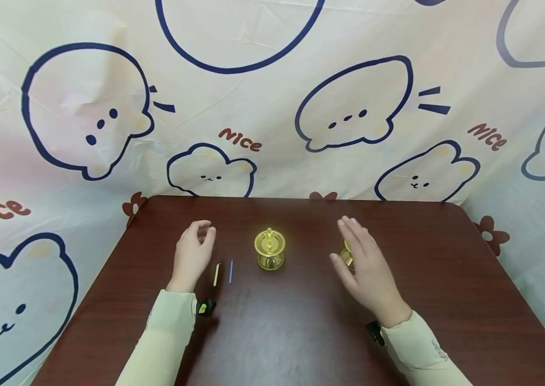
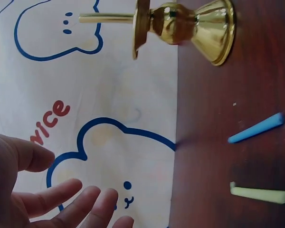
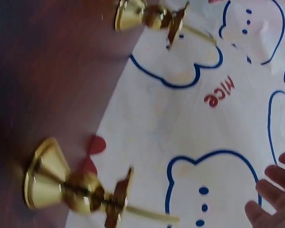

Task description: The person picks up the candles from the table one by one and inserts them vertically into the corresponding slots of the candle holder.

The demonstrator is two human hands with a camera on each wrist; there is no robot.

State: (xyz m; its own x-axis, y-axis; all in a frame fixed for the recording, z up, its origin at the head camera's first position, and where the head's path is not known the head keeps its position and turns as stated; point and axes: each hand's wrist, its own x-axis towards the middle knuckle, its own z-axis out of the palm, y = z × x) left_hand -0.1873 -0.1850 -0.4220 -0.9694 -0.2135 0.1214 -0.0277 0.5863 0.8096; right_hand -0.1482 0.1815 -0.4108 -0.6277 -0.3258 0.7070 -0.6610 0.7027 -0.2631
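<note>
Upright at the middle of the table stands a gold-coloured metal candlestick, with a flared base, a dish and a thin upright rod. A second, matching candlestick is on the right, mostly covered by the right hand in the head view. My left hand hovers left of the middle candlestick, fingers loosely bent, holding nothing. Just right of that hand lie a short yellow tapered stick and a blue one, side by side. My right hand is above the table with its fingers straight and nothing in its grasp.
The dark brown wooden table has rounded far corners. Directly behind its far edge hangs a pale cloth printed with blue cartoon outlines and red lettering. Each wrist carries a small black device, such as the left wrist camera.
</note>
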